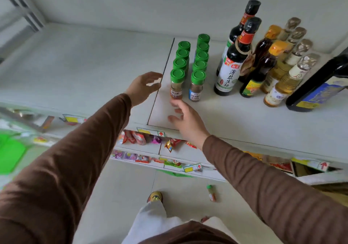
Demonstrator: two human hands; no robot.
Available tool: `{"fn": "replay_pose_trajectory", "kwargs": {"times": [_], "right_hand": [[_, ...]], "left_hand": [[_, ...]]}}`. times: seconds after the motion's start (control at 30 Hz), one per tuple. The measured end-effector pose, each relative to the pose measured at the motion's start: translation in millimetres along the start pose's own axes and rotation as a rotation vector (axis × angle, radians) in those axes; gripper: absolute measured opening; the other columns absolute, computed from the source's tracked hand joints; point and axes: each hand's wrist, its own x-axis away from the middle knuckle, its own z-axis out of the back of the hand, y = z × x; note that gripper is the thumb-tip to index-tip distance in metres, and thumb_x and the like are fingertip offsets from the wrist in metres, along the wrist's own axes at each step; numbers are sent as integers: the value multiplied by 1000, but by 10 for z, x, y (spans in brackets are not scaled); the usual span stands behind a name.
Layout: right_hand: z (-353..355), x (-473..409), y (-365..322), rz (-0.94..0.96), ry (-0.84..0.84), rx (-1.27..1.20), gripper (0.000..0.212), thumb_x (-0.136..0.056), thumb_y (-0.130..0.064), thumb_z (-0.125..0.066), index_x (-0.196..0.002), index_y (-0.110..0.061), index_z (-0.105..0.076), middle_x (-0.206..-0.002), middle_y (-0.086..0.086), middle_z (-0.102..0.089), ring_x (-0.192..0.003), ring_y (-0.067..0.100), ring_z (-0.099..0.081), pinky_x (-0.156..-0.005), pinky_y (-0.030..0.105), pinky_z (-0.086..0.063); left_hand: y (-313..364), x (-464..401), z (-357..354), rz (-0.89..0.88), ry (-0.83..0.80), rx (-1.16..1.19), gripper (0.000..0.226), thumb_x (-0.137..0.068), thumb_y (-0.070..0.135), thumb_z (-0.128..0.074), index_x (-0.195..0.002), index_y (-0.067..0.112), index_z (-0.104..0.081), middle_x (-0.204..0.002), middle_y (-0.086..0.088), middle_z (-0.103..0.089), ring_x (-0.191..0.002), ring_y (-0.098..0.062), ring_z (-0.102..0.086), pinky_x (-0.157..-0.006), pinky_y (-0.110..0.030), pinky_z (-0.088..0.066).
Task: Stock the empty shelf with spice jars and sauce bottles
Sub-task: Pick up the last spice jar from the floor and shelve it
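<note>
Two rows of green-capped spice jars stand on the white shelf [84, 70]. The front jar of the left row [177, 84] has a white label; the front jar of the right row [196, 85] has a blue one. My left hand [143, 88] hovers open just left of the left row, holding nothing. My right hand [185, 120] is open in front of that row, fingertips almost at the front jar's base. To the right stand dark soy sauce bottles [230, 68], amber-capped bottles [263, 68] and pale oil bottles [286, 81].
A large dark bottle [318, 91] stands at the shelf's right edge. One spice jar [211, 193] lies on the floor near my shoe [155, 196]. Lower shelves [150, 149] hold snack packets and price tags. A green basket [11, 153] sits at the left.
</note>
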Motion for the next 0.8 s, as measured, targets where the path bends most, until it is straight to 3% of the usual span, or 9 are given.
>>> {"fn": "replay_pose_trajectory", "kwargs": {"times": [0.2,0.4,0.53,0.8], "right_hand": [[463,412,142,146,-130,214,50,-93,-20,-66,-142,-17,-51,-142,4,-53,-130,22,-49,-109,34,-39],[584,1012,375,232,-127,349,49,-92,-19,-67,-139,-15,-54,-135,7,-56,-125,28,-46,-104,30,-35],[598,1453,629,308,-76,428,47,-88,-15,-69,-134,-10,-59,-131,11,-59,-122,33,-48,-104,31,-32],[556,2270,1460,216,-107,471,49,-90,-17,-68,-137,-11,-56,-136,9,-55,-124,31,-44,-105,31,-31]], "left_hand": [[281,1056,-463,57,98,-235,36,-93,24,-65,-129,26,-61,-132,0,-62,-125,-18,-55,-106,-40,-43],[573,1813,-1028,80,92,-350,39,-91,23,-66,-130,28,-61,-129,2,-60,-105,-18,-61,-93,-33,-48],[559,2202,-1391,0,70,-475,41,-88,23,-67,-129,22,-63,-122,-4,-64,-109,-25,-59,-88,-31,-45],[209,2920,-2441,62,-17,-450,40,-89,28,-69,-129,25,-62,-125,-3,-64,-114,-26,-56,-95,-41,-47]]}}
